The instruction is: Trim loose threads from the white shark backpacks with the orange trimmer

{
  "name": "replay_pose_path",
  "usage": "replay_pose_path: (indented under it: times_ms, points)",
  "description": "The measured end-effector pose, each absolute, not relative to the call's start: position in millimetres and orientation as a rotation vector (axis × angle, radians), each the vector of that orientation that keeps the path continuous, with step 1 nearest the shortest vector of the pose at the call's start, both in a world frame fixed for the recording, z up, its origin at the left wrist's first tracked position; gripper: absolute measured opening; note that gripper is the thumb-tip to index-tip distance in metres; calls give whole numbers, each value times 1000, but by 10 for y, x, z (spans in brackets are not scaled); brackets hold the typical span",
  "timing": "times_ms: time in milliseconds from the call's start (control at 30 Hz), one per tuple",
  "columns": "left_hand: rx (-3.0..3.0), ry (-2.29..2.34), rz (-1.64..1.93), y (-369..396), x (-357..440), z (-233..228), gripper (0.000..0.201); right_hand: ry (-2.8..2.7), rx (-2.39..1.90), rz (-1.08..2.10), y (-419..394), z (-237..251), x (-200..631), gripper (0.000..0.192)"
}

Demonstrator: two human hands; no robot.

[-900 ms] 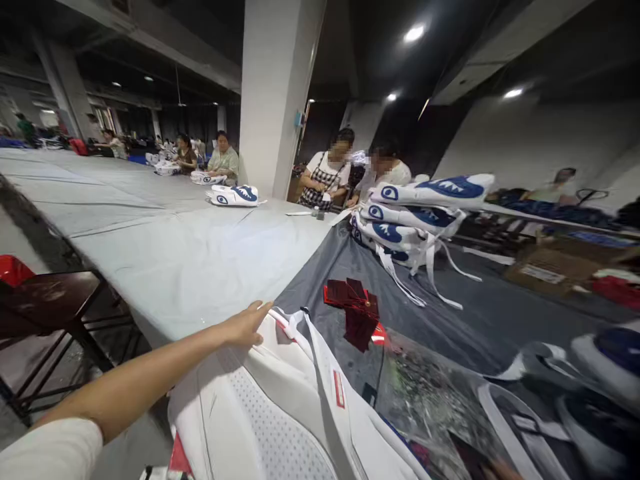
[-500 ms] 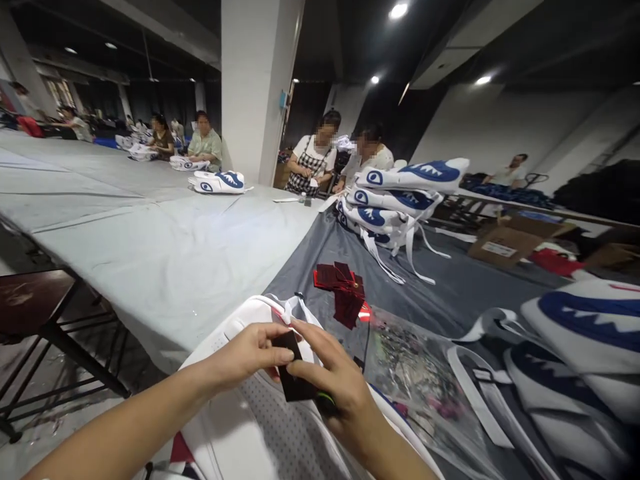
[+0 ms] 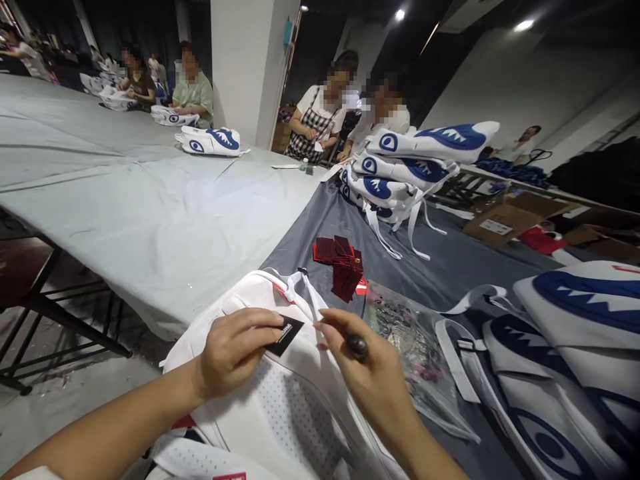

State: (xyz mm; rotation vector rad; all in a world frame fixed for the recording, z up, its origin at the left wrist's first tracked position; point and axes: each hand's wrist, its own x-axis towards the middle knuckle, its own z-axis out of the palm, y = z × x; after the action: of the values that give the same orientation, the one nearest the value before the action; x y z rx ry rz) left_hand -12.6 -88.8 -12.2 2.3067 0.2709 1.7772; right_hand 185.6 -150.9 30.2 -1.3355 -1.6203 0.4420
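A white backpack (image 3: pixel 273 407) with mesh padding lies in front of me, its top loop (image 3: pixel 299 288) pointing away. My left hand (image 3: pixel 231 350) pinches a small black hang tag (image 3: pixel 285 334) above the backpack. My right hand (image 3: pixel 367 377) is beside it, thumb and forefinger pinched together near the tag, with a small dark round object (image 3: pixel 357 345) resting on the hand. What the fingertips grip is too small to make out.
A pile of dark red tags (image 3: pixel 343 265) and a clear plastic bag (image 3: pixel 413 350) of small parts lie on the grey cloth. White-and-blue shark-print backpacks are stacked ahead (image 3: pixel 413 167) and at right (image 3: pixel 575 347). Several people sit across the long table (image 3: pixel 125 193). A pillar (image 3: pixel 245 67) stands behind.
My right hand came into view and met the left over the backpack. The black tag, first held between both hands, now sits in my left hand alone. The camera tilted downward.
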Motion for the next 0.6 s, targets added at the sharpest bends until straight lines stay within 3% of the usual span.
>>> replay_pose_path:
  times_ms: [133,233,333,433,500,600]
  points:
    - [2560,283,1980,-852,-142,-256,27,-1467,-1316,1115,-1505,332,1737,38]
    - [2631,302,2009,-862,-68,-359,27,-1464,-1246,1221,-1468,336,1658,39]
    - [2708,457,1990,-842,-79,-455,43,-1541,-1339,946,-1365,331,1719,33]
    - [2563,987,1853,-703,-209,-543,71,-1655,-1458,339,-1184,295,1839,21]
    - [2351,1307,1541,-559,-310,-599,71,-1774,-1560,47,-1050,258,1858,19]
    - [2174,1350,1151,-387,-401,-685,59,-2036,-1810,-54,-887,235,1773,29]
